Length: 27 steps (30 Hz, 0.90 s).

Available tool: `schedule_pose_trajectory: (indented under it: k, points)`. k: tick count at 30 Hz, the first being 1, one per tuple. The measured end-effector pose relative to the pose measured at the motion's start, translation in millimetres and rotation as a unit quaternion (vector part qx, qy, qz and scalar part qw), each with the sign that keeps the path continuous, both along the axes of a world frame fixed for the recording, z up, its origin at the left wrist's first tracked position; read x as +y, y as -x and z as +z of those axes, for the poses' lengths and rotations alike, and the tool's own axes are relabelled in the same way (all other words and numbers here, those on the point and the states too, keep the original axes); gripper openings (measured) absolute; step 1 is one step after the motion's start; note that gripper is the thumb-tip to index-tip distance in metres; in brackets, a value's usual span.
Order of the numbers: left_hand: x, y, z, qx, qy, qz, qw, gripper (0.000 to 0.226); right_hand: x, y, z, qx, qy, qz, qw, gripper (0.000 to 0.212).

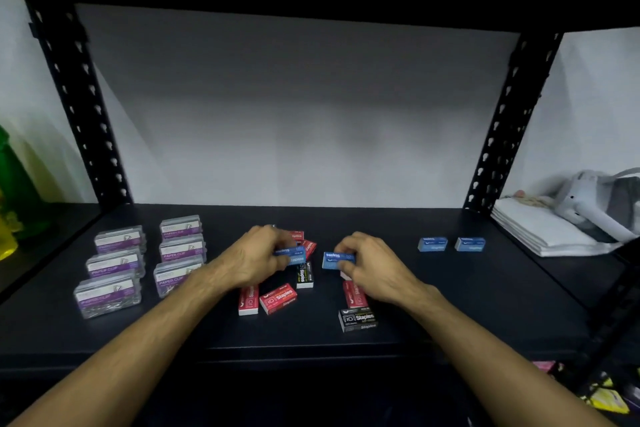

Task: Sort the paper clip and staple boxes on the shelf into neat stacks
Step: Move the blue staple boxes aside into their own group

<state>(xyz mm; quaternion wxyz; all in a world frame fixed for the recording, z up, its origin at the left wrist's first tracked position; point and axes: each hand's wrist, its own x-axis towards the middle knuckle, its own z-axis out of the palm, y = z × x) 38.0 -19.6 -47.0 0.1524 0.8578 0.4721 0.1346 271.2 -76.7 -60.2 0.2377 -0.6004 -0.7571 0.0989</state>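
Observation:
My left hand [258, 258] grips a blue staple box [294, 255] in the middle of the black shelf [450, 288]. My right hand [372, 265] grips another blue staple box [332, 259] beside it. Around them lie loose red staple boxes [278, 298] and black staple boxes [358, 320], some partly hidden under my hands. Two blue staple boxes [432, 244] stand side by side at the right. Clear paper clip boxes [114, 265] with purple labels sit in two neat columns at the left.
Black perforated uprights [76, 97] frame the shelf at both back corners. A white folded stack with a grey-white device [588, 211] lies at the far right. Green and yellow containers [14, 191] stand at the far left. A shelf board hangs overhead.

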Motion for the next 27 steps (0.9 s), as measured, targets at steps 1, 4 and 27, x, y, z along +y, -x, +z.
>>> schedule_pose_trajectory:
  k: [1,4,27]
  points:
    - [0,-6,2,-0.013,-0.007,-0.006,1.000,0.022,-1,-6,3,0.006,0.000,-0.009,1.000,0.008]
    - [-4,-30,5,-0.041,-0.004,-0.023,0.999,0.024,-5,-29,11,0.001,0.000,-0.035,0.999,0.010]
    - [-8,-268,-29,-0.093,0.042,-0.056,0.993,0.017,-29,-222,5,-0.068,0.090,-0.227,0.967,0.035]
